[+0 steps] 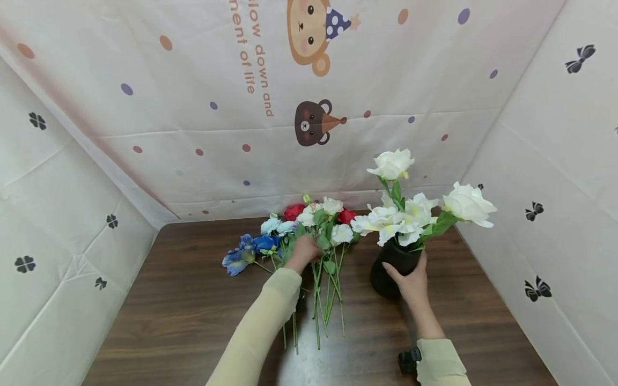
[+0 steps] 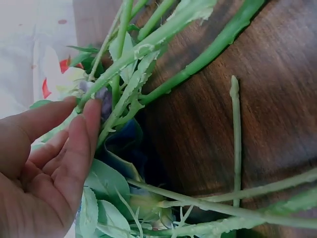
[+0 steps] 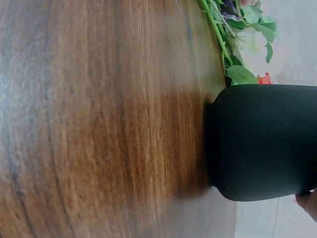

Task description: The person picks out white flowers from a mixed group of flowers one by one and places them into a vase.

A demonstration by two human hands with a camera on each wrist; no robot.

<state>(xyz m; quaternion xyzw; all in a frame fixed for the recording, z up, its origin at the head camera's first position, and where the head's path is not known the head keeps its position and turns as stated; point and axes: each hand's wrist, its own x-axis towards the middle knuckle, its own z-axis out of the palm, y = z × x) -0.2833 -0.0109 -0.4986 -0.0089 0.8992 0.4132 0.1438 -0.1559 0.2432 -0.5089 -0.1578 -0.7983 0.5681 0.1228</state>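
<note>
A black vase (image 1: 388, 276) stands on the table at the right, holding several large white flowers (image 1: 468, 205) with green leaves. My right hand (image 1: 412, 281) grips its side, thumb toward the front; in the right wrist view only a bit of that hand (image 3: 308, 203) shows beside the vase (image 3: 267, 144). My left hand (image 1: 304, 251) reaches into a pile of loose flowers. In the left wrist view its thumb and fingertips (image 2: 91, 111) pinch a green stem (image 2: 133, 54). Which bloom belongs to that stem cannot be told.
The pile has blue flowers (image 1: 238, 257), red flowers (image 1: 293, 212) and white flowers (image 1: 341, 234), their stems (image 1: 317, 311) pointing toward me on the brown wooden table (image 1: 183, 305). Printed cloth (image 1: 212, 166) hangs behind and at both sides. A dark device (image 1: 409, 361) sits at my right wrist.
</note>
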